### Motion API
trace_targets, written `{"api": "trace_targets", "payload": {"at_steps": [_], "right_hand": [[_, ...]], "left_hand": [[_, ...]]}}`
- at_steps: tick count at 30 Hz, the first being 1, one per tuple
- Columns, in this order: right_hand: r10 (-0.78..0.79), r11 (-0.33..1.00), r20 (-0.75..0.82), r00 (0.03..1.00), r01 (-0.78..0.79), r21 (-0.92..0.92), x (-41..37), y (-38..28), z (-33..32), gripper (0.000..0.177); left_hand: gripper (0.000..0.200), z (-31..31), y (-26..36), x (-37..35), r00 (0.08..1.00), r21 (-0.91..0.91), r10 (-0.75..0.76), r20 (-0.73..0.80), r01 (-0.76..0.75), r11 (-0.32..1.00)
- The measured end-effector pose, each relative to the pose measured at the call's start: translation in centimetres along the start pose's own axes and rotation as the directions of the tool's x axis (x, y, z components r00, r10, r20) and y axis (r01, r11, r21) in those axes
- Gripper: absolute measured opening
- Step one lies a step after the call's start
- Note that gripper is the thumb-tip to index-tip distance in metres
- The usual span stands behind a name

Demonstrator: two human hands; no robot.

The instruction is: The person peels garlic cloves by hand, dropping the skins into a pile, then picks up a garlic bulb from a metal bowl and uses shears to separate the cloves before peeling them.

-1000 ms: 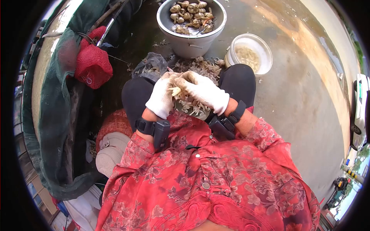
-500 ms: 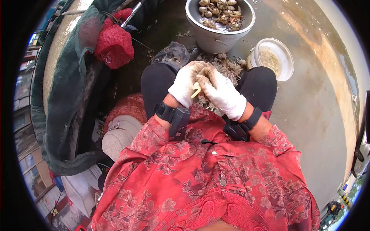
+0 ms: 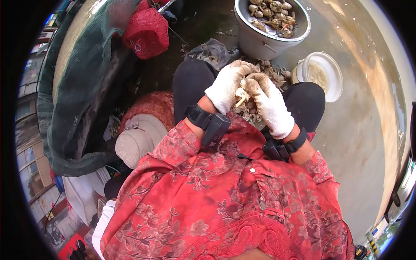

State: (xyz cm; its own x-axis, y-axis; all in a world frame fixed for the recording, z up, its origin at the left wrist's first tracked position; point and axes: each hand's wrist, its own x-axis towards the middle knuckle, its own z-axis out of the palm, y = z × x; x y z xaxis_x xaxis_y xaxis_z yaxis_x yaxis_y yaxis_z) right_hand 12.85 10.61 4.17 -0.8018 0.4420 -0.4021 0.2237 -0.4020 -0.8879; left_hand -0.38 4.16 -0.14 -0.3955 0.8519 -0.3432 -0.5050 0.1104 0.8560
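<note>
A pale garlic bulb with a stem [image 3: 242, 95] is held between my two gloved hands, over my lap. My left hand [image 3: 229, 86], in a soiled white glove, has its fingers closed on the garlic from the left. From the right, my right hand [image 3: 269, 104] grips it too, its fingertips close to those of the left. Loose garlic skins [image 3: 274, 74] lie on the ground just beyond the hands. Past them stands a grey bucket [image 3: 262, 48] with whole garlic bulbs [image 3: 277, 15] in it. A white tub [image 3: 333, 77] at its right contains pale peeled cloves [image 3: 317, 77].
A clear plastic bag [image 3: 213, 52] lies beyond my left knee. Red mesh [image 3: 147, 34] and dark green netting [image 3: 71, 125] are at the left. A light hat [image 3: 138, 141] rests on a reddish sack [image 3: 151, 108] beside my left thigh.
The view has shifted, so the hands, bucket and tub appear farther right. More of the pale garlic and its stem shows between my hands, whose fingertips are slightly farther apart.
</note>
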Motion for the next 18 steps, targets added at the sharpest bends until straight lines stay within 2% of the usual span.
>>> {"api": "trace_targets", "payload": {"at_steps": [2, 4, 5, 6, 7, 8, 9, 10, 11, 12, 14, 17, 18], "right_hand": [[0.038, 0.994, -0.02, 0.999, -0.035, 0.107, 0.0, -0.3, 0.2, 0.026], [-0.022, 0.998, -0.001, 1.0, 0.022, -0.062, 0.3, -0.4, 0.1, 0.03], [-0.006, 0.981, -0.035, 0.999, -0.001, -0.192, 0.4, -0.4, 0.3, 0.033], [0.045, 0.978, -0.015, 0.999, -0.048, -0.203, 0.4, -0.7, 0.5, 0.034], [-0.018, 0.976, 0.015, 1.0, 0.02, -0.218, 0.4, -0.6, 0.6, 0.034], [-0.084, 0.962, 0.014, 0.996, 0.085, -0.261, 0.9, 0.6, 0.4, 0.033], [-0.017, 0.977, 0.04, 0.999, 0.025, -0.211, 1.2, 0.7, 0.4, 0.032], [0.063, 0.984, 0.061, 0.996, -0.052, -0.17, 1.5, 0.9, 0.3, 0.03], [0.034, 0.988, 0.08, 0.996, -0.021, -0.154, 1.5, 1.2, 0.5, 0.028], [0.025, 0.992, 0.119, 0.993, -0.01, -0.128, 1.9, 1.7, 0.2, 0.027], [0.018, 0.992, 0.131, 0.991, -0.001, -0.128, 2.1, 1.8, 0.6, 0.027], [-0.041, 0.989, 0.111, 0.993, 0.056, -0.136, 2.5, 2.6, 1.0, 0.035], [-0.005, 0.989, 0.104, 0.995, 0.02, -0.146, 2.2, 1.7, 1.5, 0.033]], "left_hand": [[0.019, -0.1, -0.2, 0.1, 0.989, -0.186, -0.147, -0.034, 0.138, 0.973], [0.016, -0.5, -1.3, 0.5, 0.998, -0.225, -0.058, 0.015, 0.06, 0.973], [0.015, 0.6, 0.4, -0.5, 0.994, -0.289, -0.111, 0.003, 0.107, 0.951], [0.011, -0.1, -0.6, -0.2, 0.994, -0.442, -0.076, 0.083, 0.106, 0.891], [0.01, -0.3, -0.7, -0.3, 0.997, -0.372, -0.048, 0.056, 0.065, 0.926], [0.012, -0.2, -1.3, -0.1, 0.998, -0.248, -0.038, -0.054, 0.024, 0.969], [0.019, 0.0, -2.5, 0.6, 0.992, -0.263, 0.027, -0.123, -0.059, 0.963], [0.028, 0.1, -0.5, -0.5, 0.99, -0.072, -0.046, -0.135, 0.036, 0.997], [0.036, 0.0, -0.1, -0.7, 0.983, -0.02, -0.046, -0.175, 0.043, 0.999], [0.037, -0.1, -0.1, -1.0, 0.985, -0.078, -0.073, -0.159, 0.062, 0.995], [0.034, -0.5, -0.3, -1.0, 0.978, 0.056, 0.003, -0.211, 0.009, 0.998], [0.026, -1.0, -1.6, -0.2, 0.979, -0.089, 0.0, -0.204, -0.018, 0.996], [0.026, -1.0, -1.0, -0.5, 0.984, -0.176, -0.055, -0.17, 0.024, 0.984]]}}
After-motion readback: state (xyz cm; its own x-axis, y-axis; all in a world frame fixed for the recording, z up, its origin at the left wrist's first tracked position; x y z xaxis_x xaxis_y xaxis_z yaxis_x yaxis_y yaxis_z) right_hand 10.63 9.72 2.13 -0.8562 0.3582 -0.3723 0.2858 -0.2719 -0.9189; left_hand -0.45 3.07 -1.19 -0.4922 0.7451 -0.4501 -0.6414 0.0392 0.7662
